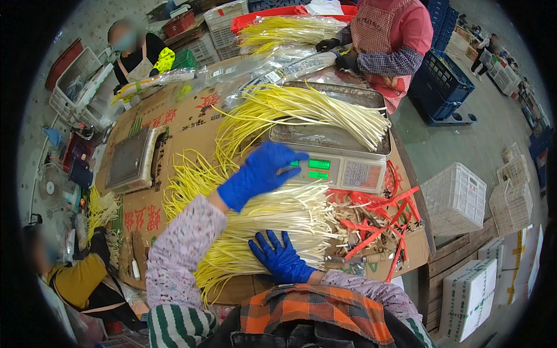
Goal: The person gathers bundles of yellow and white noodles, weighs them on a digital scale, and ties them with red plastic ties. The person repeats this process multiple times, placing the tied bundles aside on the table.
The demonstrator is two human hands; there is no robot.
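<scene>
A wide heap of yellow chives (pixel 261 232), pale at the cut ends and yellow at the tips, lies on the cardboard-covered table. My right hand (pixel 281 257), in a blue glove, rests flat on this heap with its fingers spread. Reaching over the heap, my left hand (pixel 255 173), also gloved in blue, is beside the lit green display of a digital scale (pixel 354 174). Its fingers stretch toward the display, with nothing visible in them. On the scale's metal tray (pixel 377 148) lies another bundle of yellow chives (pixel 313 113).
Red ribbon strips (pixel 383 223) and trimmings lie right of the heap. A second scale (pixel 130 159) stands at the left, near a knife (pixel 135 269). Co-workers stand at the far side and left of the table (pixel 180 136). White crates (pixel 455 200) and boxes (pixel 469 298) are at the right.
</scene>
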